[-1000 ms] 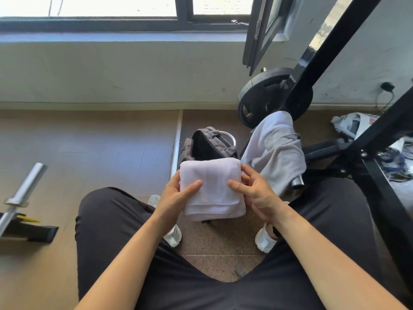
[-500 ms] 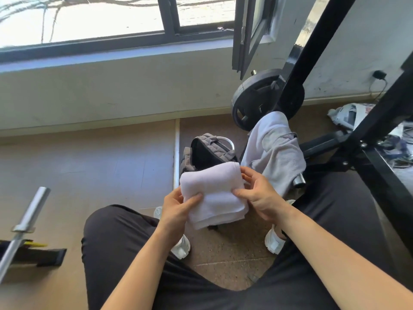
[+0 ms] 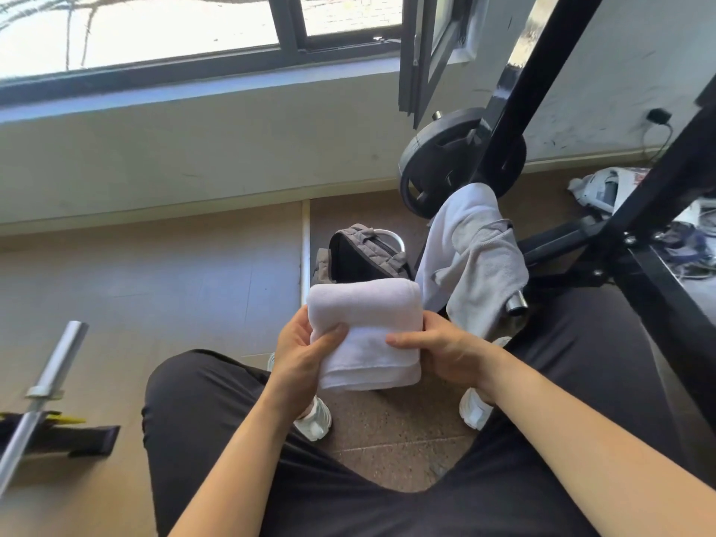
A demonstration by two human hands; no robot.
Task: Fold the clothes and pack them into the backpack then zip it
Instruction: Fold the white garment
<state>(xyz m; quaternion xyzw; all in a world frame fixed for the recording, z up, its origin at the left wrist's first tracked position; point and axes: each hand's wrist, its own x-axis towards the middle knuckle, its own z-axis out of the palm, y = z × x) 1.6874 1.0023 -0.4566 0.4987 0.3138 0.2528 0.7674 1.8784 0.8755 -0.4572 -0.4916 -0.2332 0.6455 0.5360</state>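
We've got the left hand (image 3: 306, 354) gripping the left edge of the folded white towel (image 3: 368, 327), thumb pressed on top. The right hand (image 3: 445, 350) pinches the right edge the same way, and we reckon the two-sided hold keeps the layers from springing open. The bundle is held in the air just in front of the grey backpack (image 3: 360, 253), which stands on the floor with its mouth gaping, ready to receive it. Just beside the bag a grey garment (image 3: 480, 265) drapes unfolded over a rack bar (image 3: 517, 302), probably next in line.

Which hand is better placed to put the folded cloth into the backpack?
Probably left hand: its thumb clamps the cloth before the open backpack; the right hand is nearer the grey clothes.
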